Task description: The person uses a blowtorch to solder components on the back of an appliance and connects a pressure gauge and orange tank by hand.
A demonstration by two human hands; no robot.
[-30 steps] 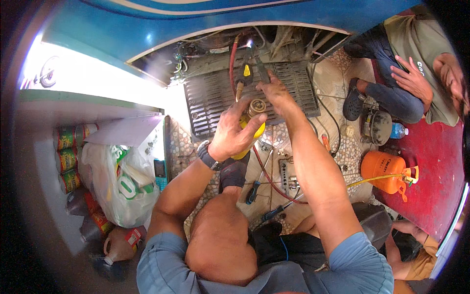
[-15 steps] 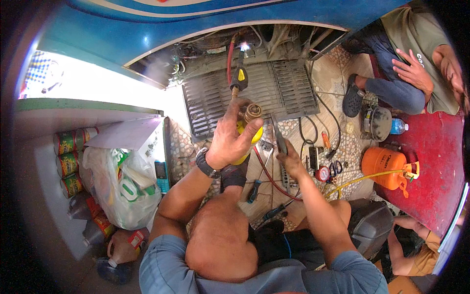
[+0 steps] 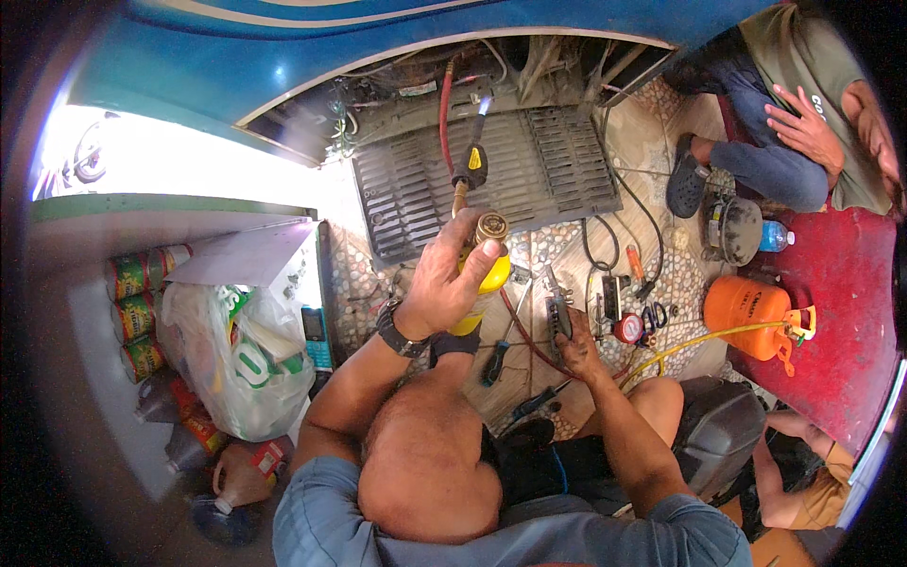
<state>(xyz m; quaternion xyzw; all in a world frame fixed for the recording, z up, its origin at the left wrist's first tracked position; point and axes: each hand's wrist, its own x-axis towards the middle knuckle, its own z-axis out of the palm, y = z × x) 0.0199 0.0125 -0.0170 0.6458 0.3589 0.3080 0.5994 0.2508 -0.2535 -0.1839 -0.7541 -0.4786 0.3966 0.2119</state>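
My left hand (image 3: 446, 283) is wrapped round a lit gas torch (image 3: 477, 163) at its brass valve and yellow cylinder (image 3: 491, 274). A small flame burns at the torch tip, in front of the dark opening under the blue panel. My right hand (image 3: 578, 348) is closed on dark-handled pliers (image 3: 559, 307), low over the floor and apart from the torch; their exact type is hard to make out. A slotted grey grille panel (image 3: 453, 184) lies beyond both hands. A red hose (image 3: 445, 118) runs into the opening.
On the floor lie a screwdriver (image 3: 495, 363), a gauge (image 3: 627, 328) and black cables. An orange gas cylinder (image 3: 746, 317) with a yellow hose stands right, near a round dark compressor (image 3: 735, 234). Another person (image 3: 770, 170) sits at upper right. A plastic bag (image 3: 236, 369) is at left.
The torch tip has shifted slightly right and nearer me, with its flame now smaller. My right hand has moved down and nearer me with the pliers.
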